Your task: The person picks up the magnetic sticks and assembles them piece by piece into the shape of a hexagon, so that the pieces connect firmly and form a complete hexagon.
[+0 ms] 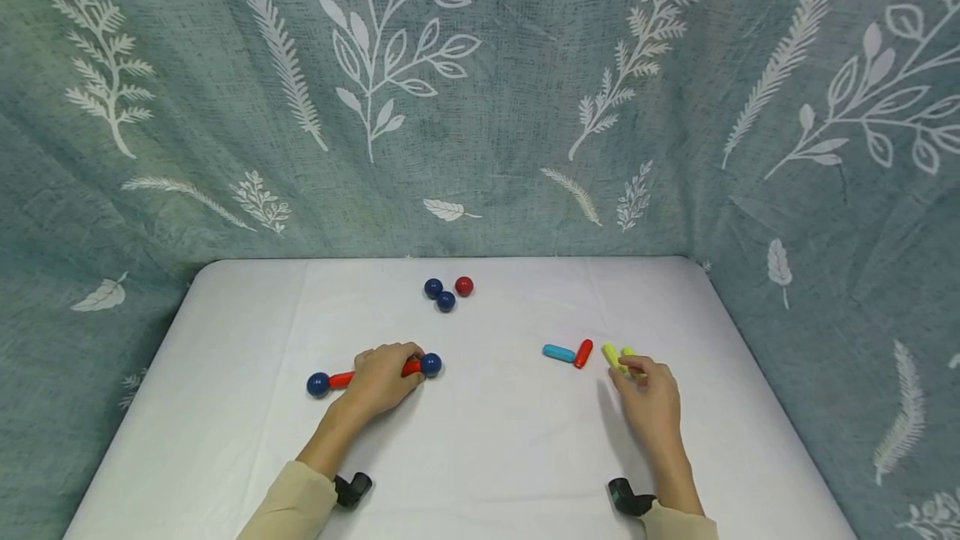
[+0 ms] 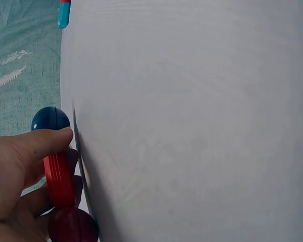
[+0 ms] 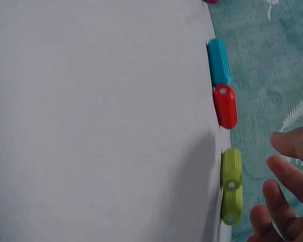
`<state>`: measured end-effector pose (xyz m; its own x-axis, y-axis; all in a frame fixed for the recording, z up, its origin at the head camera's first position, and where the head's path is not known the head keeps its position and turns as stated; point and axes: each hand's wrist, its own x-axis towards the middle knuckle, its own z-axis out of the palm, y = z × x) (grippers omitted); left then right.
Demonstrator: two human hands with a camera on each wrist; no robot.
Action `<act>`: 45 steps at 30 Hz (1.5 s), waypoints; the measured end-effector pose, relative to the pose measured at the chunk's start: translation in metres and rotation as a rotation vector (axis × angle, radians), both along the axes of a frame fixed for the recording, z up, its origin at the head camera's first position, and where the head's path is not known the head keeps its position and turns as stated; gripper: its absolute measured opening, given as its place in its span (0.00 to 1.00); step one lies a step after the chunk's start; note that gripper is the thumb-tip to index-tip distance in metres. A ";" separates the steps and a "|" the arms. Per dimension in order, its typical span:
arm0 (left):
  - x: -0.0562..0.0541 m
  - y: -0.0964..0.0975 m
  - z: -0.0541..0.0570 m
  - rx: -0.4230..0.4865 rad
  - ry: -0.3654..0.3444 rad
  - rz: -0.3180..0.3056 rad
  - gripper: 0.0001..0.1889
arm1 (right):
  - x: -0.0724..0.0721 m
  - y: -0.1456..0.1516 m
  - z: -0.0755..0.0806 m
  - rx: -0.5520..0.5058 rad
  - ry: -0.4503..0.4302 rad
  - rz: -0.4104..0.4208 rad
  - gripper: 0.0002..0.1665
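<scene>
My left hand [image 1: 386, 375] holds a chain of red rods and balls on the white table. A blue ball [image 1: 431, 364] and a red rod [image 1: 411, 367] show at its right end; another blue ball [image 1: 318, 384] and red rod [image 1: 341, 379] show at its left. In the left wrist view, the thumb lies at the blue ball [image 2: 50, 118], fingers behind the red rod [image 2: 59, 179], and a dark red ball [image 2: 73, 225] sits below. My right hand [image 1: 651, 397], fingers loosely bent, hovers beside two yellow-green rods [image 3: 231, 169], apart from them in the right wrist view.
Left of the yellow-green rods lie a red rod [image 1: 583, 353] and a blue rod [image 1: 558, 353]. Farther back are two dark blue balls [image 1: 433, 288] and a red ball [image 1: 464, 286]. A patterned green cloth [image 1: 510, 190] hangs behind the white table [image 1: 495, 457].
</scene>
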<state>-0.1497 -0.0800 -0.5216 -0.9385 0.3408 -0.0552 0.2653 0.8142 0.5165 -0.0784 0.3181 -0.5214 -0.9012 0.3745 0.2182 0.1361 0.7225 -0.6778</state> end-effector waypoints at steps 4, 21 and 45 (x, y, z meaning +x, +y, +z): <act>0.000 0.000 0.000 -0.009 -0.005 0.005 0.16 | -0.003 0.011 -0.003 -0.023 -0.007 -0.079 0.15; -0.002 0.000 -0.001 0.006 -0.012 0.012 0.15 | -0.006 0.032 -0.014 0.000 -0.191 -0.121 0.22; 0.000 -0.003 -0.003 0.008 -0.013 0.008 0.16 | 0.002 0.021 0.007 -0.064 -0.220 -0.086 0.20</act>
<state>-0.1497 -0.0827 -0.5250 -0.9404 0.3338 -0.0650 0.2517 0.8119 0.5268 -0.0764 0.3389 -0.5142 -0.8885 0.4588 -0.0065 0.3450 0.6587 -0.6687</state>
